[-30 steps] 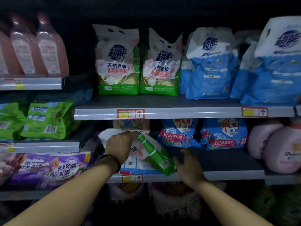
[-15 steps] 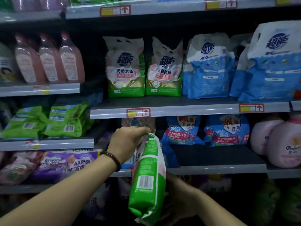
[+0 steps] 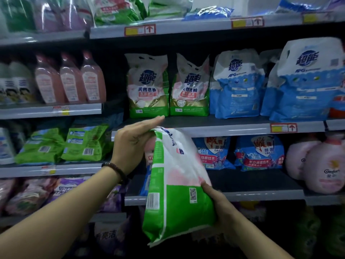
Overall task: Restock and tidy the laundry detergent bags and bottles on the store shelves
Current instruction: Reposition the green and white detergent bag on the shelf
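I hold a green, white and pink detergent bag (image 3: 175, 187) upright in front of the shelves, its back and barcode toward me. My left hand (image 3: 134, 144) pinches its top edge, and my right hand (image 3: 222, 206) cups its lower right side. Just above, two matching green and pink bags (image 3: 149, 86) (image 3: 189, 88) stand side by side on the middle shelf (image 3: 224, 128). Right of them stand several blue and white bags (image 3: 239, 86).
Pink bottles (image 3: 71, 79) line the left shelf, with green flat packs (image 3: 84, 144) below. Blue pouches (image 3: 259, 154) and pink jugs (image 3: 324, 165) sit on the lower shelf (image 3: 261, 195), which has bare space at its front. More bags fill the top and bottom shelves.
The bag was lifted off the lower shelf and turned upright. My right hand came under it and now holds its lower side. The view tilted upward.
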`<state>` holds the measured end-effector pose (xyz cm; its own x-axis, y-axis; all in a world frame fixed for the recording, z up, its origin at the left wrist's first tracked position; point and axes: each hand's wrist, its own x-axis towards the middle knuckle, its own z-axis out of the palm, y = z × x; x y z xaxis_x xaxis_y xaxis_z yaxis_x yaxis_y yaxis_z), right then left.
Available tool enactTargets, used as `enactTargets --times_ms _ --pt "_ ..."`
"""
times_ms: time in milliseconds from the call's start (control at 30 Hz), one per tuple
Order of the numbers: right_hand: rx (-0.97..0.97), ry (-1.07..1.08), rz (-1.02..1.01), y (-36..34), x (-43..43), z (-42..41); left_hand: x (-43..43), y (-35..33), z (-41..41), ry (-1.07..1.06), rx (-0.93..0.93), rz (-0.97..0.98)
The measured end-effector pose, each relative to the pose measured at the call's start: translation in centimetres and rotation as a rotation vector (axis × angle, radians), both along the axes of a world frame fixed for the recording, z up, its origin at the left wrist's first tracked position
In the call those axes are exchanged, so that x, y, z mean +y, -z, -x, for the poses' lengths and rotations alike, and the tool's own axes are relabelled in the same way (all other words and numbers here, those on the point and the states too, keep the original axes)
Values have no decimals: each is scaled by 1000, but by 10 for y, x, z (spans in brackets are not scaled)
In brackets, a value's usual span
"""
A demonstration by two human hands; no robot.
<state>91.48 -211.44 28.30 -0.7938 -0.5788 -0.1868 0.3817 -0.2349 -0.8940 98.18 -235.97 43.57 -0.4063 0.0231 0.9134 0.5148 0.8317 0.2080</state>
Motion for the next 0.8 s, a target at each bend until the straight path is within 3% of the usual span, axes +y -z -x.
enactTargets --times_ms 100,133,200,267,300,333,400,467,633,800 --pt "164 165 61 -16 15 5 2 -13 -16 -163 84 -32" --pt "233 197 65 -26 19 4 5 -11 -20 -250 93 -126" --pt "328 255 93 -45 23 6 11 -1 -27 -289 -42 -514" --pt "387 316 129 -69 22 8 16 4 -35 30 -368 -1032" --pt "414 339 142 -80 19 10 15 8 -35 212 -547 -1168" --pt "434 356 152 -93 15 10 16 12 -35 330 -673 -1167" --pt "469 400 162 -116 4 17 25 14 -34 392 -707 -971" --pt "509 422 149 -140 -8 27 29 9 -24 342 -610 -890" --pt "696 494 -8 -199 -47 75 -7 -25 29 360 -489 -983" --pt "838 517 -307 -244 -109 134 -66 -66 89 171 -405 -841"
